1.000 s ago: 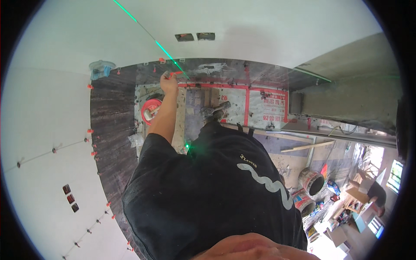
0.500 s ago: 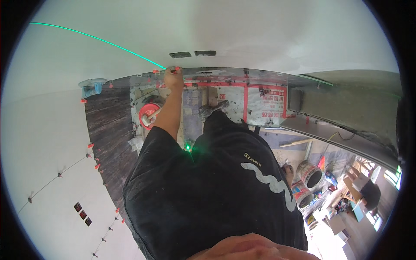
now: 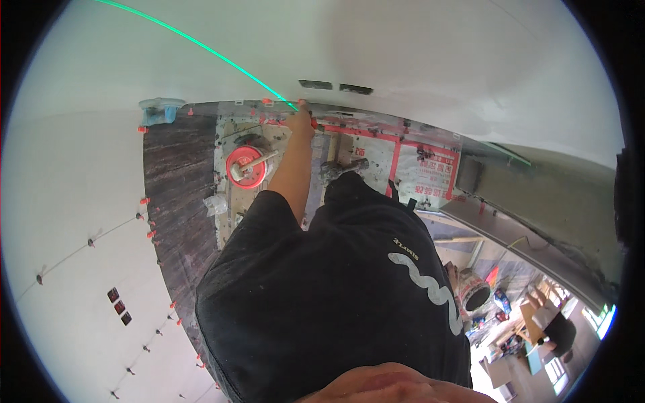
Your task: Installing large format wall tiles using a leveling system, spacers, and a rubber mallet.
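My left hand [image 3: 302,117] reaches to the top edge of the dark tile band [image 3: 178,141] where it meets the white wall [image 3: 235,40], one finger raised, the others curled round what looks like a small red clip [image 3: 313,123]. A green laser line [image 3: 248,70] runs down the wall to that hand. Red clips [image 3: 267,101] sit along the seam beside it. Below lies a round red lid [image 3: 243,176] with a pale-handled tool [image 3: 252,163] across it. My right hand [image 3: 452,272] barely shows past my shirt; its fingers are too hidden to read.
A blue suction tool [image 3: 161,114] is at the band's left corner. Red-marked sheeting [image 3: 373,161] covers the floor by my feet; a grey ledge [image 3: 517,235] runs rightward. Behind me stand a bucket [image 3: 476,292], clutter and a bent-over co-worker [image 3: 557,336].
My left hand has moved right along the seam and the raised finger now shows. My view has shifted, so the laser line slants differently and the green glare on my shirt is gone.
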Action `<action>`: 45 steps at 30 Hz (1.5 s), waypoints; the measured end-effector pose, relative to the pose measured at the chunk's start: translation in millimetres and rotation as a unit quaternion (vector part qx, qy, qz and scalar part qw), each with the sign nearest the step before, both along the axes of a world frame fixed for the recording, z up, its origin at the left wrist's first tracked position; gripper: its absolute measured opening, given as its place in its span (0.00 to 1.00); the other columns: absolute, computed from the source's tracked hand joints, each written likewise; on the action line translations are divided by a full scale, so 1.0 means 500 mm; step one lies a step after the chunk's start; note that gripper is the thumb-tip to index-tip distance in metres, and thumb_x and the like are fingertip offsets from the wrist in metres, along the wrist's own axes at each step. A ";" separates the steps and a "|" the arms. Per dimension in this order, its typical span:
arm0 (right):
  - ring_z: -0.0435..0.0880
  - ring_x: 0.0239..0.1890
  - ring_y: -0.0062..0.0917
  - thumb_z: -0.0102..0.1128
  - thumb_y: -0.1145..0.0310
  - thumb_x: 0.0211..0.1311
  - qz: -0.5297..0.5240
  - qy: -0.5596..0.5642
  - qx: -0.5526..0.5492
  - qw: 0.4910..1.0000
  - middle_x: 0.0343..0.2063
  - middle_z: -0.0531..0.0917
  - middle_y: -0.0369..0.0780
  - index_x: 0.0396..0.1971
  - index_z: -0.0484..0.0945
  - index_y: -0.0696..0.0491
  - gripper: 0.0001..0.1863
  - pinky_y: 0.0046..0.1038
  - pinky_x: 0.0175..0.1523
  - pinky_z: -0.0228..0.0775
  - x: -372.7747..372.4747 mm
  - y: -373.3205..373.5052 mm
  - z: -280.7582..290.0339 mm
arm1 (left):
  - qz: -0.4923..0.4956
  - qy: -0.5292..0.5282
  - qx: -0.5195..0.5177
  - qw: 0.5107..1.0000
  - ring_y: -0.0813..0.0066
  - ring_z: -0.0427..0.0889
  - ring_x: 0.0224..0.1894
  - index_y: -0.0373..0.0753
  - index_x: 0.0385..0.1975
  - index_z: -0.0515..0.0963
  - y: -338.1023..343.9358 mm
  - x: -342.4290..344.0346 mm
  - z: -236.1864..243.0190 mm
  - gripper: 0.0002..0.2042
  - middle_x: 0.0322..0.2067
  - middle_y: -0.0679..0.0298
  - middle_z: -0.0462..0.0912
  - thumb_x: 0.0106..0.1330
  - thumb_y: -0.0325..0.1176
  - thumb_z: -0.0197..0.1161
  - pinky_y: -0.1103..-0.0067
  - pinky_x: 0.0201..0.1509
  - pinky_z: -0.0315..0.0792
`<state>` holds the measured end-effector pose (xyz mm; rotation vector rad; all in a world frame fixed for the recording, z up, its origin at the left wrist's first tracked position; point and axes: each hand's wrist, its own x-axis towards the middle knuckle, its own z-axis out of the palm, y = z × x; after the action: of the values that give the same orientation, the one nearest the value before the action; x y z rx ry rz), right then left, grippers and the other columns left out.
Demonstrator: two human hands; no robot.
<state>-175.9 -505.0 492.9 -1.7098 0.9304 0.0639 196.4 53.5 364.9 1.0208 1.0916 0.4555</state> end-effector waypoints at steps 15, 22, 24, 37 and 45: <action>0.74 0.29 0.24 0.57 0.59 0.61 0.418 0.101 -0.334 0.839 0.25 0.76 0.38 0.28 0.73 0.57 0.15 0.28 0.34 0.67 0.058 -0.029 0.001 | -0.081 -0.045 -0.133 0.987 0.79 0.74 0.26 0.39 0.39 0.80 0.029 -0.012 -0.062 0.09 0.29 0.69 0.80 0.61 0.30 0.66 0.80 0.29 0.68; 0.73 0.16 0.22 0.61 0.61 0.60 0.017 0.039 0.167 0.985 0.21 0.79 0.39 0.28 0.69 0.49 0.11 0.23 0.20 0.68 0.255 0.063 0.086 | -0.012 -0.088 -0.080 0.993 0.78 0.75 0.28 0.37 0.36 0.79 0.026 -0.007 -0.119 0.07 0.29 0.69 0.80 0.60 0.28 0.67 0.79 0.30 0.68; 0.71 0.14 0.21 0.61 0.62 0.60 0.059 0.050 0.141 0.987 0.21 0.79 0.39 0.30 0.69 0.49 0.10 0.23 0.17 0.68 0.300 0.098 0.114 | 0.002 -0.078 -0.108 0.991 0.77 0.75 0.28 0.36 0.36 0.79 0.026 -0.003 -0.107 0.07 0.30 0.68 0.80 0.60 0.28 0.67 0.79 0.31 0.69; 0.78 0.24 0.20 0.62 0.60 0.57 -0.022 0.149 0.104 0.983 0.23 0.79 0.35 0.33 0.72 0.49 0.12 0.27 0.29 0.74 0.267 0.051 0.080 | -0.149 -0.198 -0.112 0.962 0.80 0.69 0.19 0.44 0.26 0.76 0.048 -0.039 -0.098 0.06 0.20 0.71 0.74 0.65 0.33 0.63 0.79 0.20 0.64; 0.78 0.20 0.23 0.62 0.61 0.57 -0.139 0.032 0.182 0.973 0.21 0.79 0.37 0.26 0.73 0.49 0.09 0.25 0.24 0.74 0.170 0.007 0.022 | -0.456 0.136 -0.153 0.866 0.72 0.77 0.23 0.41 0.33 0.74 -0.111 -0.192 -0.084 0.07 0.27 0.65 0.77 0.66 0.34 0.50 0.76 0.20 0.68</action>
<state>-90.9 -501.5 503.9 -1.2363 1.1234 0.0975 100.4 -1.8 323.0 1.2011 0.7633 -0.6281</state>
